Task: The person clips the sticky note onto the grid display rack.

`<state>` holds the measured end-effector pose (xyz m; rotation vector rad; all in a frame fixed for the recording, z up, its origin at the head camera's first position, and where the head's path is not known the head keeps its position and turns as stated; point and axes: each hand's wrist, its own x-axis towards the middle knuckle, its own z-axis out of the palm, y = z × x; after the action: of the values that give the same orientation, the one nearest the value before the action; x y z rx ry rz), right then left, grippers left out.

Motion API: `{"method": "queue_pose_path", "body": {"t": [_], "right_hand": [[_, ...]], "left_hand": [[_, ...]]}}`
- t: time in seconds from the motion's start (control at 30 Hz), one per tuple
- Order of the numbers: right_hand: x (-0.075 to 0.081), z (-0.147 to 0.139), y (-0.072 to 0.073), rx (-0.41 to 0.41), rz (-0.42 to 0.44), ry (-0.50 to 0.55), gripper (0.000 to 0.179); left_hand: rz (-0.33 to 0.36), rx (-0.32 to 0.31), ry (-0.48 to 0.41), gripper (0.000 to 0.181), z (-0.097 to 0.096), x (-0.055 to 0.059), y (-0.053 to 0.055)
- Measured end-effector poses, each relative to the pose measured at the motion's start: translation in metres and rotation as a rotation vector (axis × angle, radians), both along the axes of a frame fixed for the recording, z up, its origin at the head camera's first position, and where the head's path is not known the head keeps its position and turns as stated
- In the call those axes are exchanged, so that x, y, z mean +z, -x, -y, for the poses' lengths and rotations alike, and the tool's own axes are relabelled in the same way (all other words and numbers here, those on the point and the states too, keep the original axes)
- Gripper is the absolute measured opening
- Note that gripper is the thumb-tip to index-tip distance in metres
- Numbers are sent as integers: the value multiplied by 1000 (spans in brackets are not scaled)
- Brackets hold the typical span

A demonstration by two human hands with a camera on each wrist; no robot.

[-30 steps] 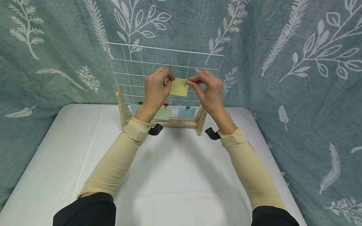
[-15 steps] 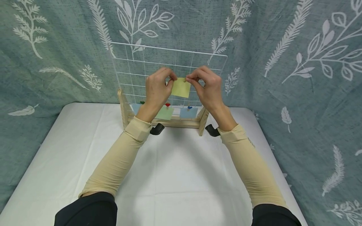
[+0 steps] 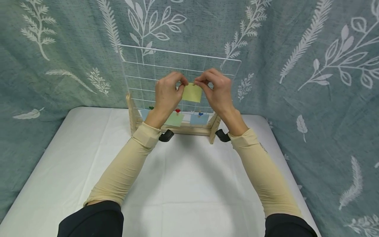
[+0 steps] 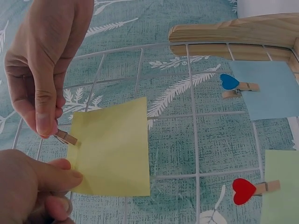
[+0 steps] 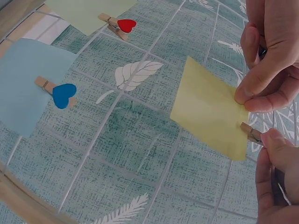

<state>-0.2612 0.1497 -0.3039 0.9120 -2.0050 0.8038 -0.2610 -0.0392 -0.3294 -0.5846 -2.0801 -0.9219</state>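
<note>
A yellow paper note (image 3: 191,92) is up against the white wire grid (image 3: 139,66). My left hand (image 3: 169,92) pinches the note's edge between thumb and fingers; in the left wrist view the thumb lies flat on the paper. Close beside it, my right hand (image 3: 217,90) pinches a small wooden clothespin (image 5: 252,133), whose tip sits over the same edge of the note. The clothespin's rear end is hidden by the fingertips. Lower on the grid, a green note (image 4: 285,191) hangs by a red-heart clothespin (image 4: 245,191), and a blue note (image 4: 271,88) by a blue-heart clothespin (image 4: 231,83).
A wooden stand (image 3: 189,130) carries the grid on a white-covered table (image 3: 189,184). Another blue note (image 3: 144,113) with a green-topped clip (image 3: 151,108) is partly behind the left wrist. A green leaf-patterned curtain (image 3: 275,42) hangs behind.
The right hand and clothespin have shifted from the yellow note's upper right corner toward the middle of its top edge. The left hand keeps its hold; the whole view has drifted slightly.
</note>
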Motion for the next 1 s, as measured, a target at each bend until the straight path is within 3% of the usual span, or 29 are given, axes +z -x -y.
{"method": "queue_pose_path", "body": {"t": [1.0], "right_hand": [[-1,11,-9,-146,22,-89,15]], "left_hand": [[-4,-11,-4,13,0,-1,1]]}}
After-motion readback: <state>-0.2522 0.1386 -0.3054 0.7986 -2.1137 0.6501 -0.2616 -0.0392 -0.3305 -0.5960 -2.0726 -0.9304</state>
